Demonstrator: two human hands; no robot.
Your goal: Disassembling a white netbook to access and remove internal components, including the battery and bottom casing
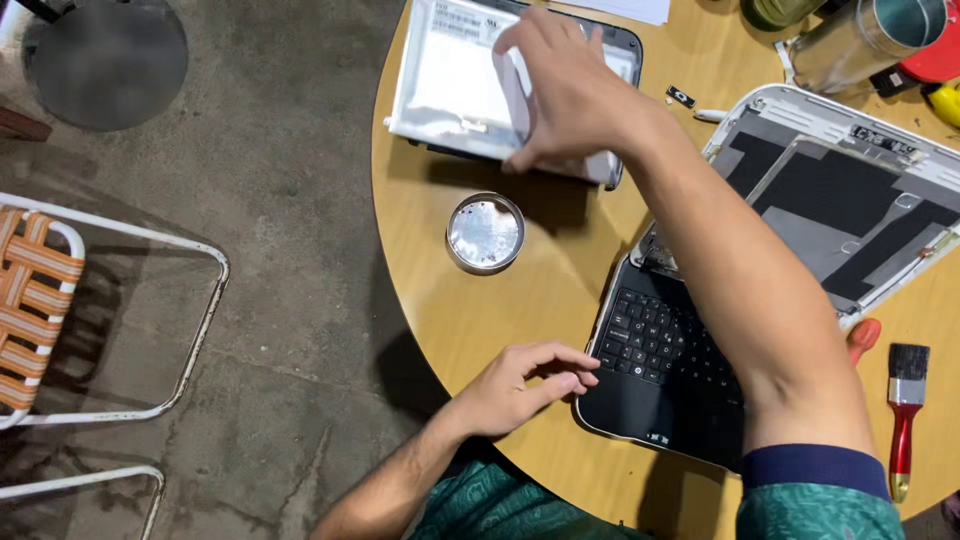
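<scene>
My right hand [565, 90] reaches across the round wooden table [480, 320] and grips a flat white-backed screen panel [450, 85], tilted up off a dark bezel frame [625, 45] under it. My left hand [525, 385] rests on the table with its fingertips touching the near left corner of a small black laptop base [650, 370] with a keyboard. The laptop's opened lid shell [840, 200], white-rimmed with black and grey patches inside, lies flat behind the keyboard, under my right forearm.
A round shiny metal tin lid [485, 232] sits left of the laptop. A red-handled paintbrush [905, 400] lies at the right edge. A metal cylinder [865, 40] and small parts crowd the far right. A folding chair [60, 310] stands on the concrete floor.
</scene>
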